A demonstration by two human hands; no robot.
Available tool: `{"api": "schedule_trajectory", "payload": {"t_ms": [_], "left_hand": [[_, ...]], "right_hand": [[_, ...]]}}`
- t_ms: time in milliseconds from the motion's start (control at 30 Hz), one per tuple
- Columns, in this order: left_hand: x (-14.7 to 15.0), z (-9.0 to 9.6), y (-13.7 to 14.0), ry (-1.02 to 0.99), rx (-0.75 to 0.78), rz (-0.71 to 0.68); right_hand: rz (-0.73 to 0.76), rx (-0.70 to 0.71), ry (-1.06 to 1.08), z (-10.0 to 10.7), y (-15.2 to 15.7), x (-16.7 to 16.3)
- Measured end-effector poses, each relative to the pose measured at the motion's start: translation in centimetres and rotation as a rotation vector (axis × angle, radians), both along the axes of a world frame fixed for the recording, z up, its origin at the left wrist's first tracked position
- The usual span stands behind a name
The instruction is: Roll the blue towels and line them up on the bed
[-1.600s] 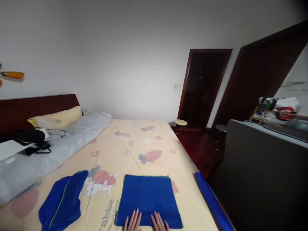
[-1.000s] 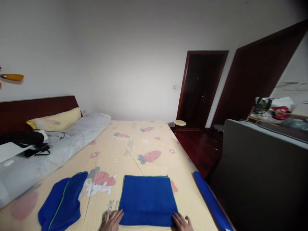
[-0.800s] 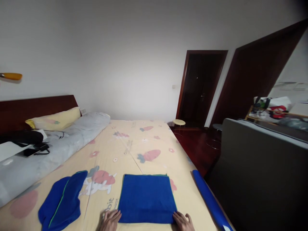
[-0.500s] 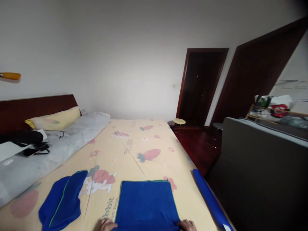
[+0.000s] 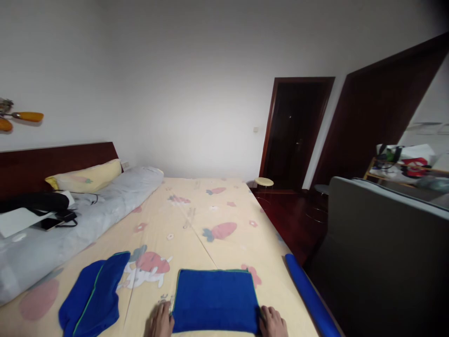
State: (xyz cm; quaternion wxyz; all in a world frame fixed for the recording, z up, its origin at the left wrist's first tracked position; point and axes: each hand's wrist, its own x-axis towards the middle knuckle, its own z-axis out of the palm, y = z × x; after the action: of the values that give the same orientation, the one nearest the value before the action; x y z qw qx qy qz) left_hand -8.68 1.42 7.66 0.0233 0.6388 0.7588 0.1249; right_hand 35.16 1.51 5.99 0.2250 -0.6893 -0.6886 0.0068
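Left hand [image 5: 159, 321] and right hand [image 5: 274, 322] rest at the near left and near right corners of a folded blue towel [image 5: 215, 299], fingers touching its side edges. Whether the fingers pinch the cloth or merely press against it cannot be told, since the lower frame edge cuts off both hands.

The towel lies flat as a neat rectangle on the near part of the bedsheet [image 5: 196, 224], cream with a carrot and rabbit print. A thin green trim shows along its far edge.

To square the fold well, judged from this layout: keep both hands level with each other, press the side edges evenly, and align the layers so the trim runs straight.

To the left, apart from the folded piece, a second blue towel [image 5: 93, 297] lies loosely rumpled. A blue roll [image 5: 310, 295] runs along the bed's right edge. Farther off are a grey rolled quilt [image 5: 70, 224], a yellow pillow [image 5: 87, 174] against the headboard [image 5: 52, 161], a grey sofa back [image 5: 382, 252], and a dark doorway [image 5: 293, 126].
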Motion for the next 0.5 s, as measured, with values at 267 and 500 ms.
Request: {"api": "schedule_trajectory", "payload": {"t_ms": [267,500], "left_hand": [[12.5,-2.3,-1.0,-0.018,-0.093,-0.47],[6.7,-2.8,-2.9,0.008,-0.13,-0.313]], "right_hand": [[0.329,0.149,-0.126,-5.0,0.0,-13.4],[0.179,0.153,-0.131,-6.0,-2.2,-7.4]]}}
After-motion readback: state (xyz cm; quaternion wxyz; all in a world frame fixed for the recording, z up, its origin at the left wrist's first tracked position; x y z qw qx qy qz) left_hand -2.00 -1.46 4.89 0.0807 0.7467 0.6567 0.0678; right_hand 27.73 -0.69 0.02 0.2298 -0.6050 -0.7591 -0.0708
